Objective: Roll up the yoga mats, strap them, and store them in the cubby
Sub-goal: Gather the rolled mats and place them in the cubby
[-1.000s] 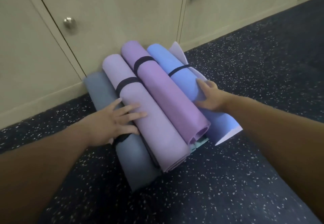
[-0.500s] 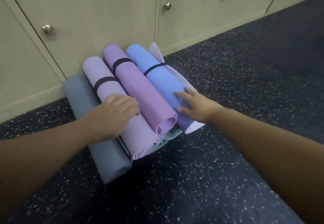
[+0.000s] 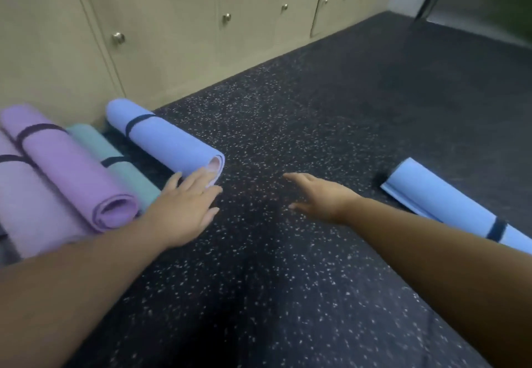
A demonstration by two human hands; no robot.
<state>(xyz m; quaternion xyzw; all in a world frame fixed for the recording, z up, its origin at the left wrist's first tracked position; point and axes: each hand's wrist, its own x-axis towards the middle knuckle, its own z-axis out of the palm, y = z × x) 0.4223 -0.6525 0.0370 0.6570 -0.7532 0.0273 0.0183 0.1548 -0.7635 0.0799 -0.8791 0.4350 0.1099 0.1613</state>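
Several rolled, strapped yoga mats lie on the floor against the cabinets at the left: a blue mat, a teal mat, a purple mat and a pale lilac mat. My left hand is open with straight fingers, its fingertips touching the near end of the blue mat. My right hand hovers open over the bare floor, holding nothing. Another light blue mat with a dark strap lies apart at the right.
Beige cabinet doors with round metal knobs run along the back wall. The dark speckled floor stretches between the mat pile and the right-hand mat. A dark doorway or panel shows at the top right.
The view has swung right. Both hands have come off the stacked mats; the blue mat now lies apart from the pile. A second blue mat has come into view at the right.
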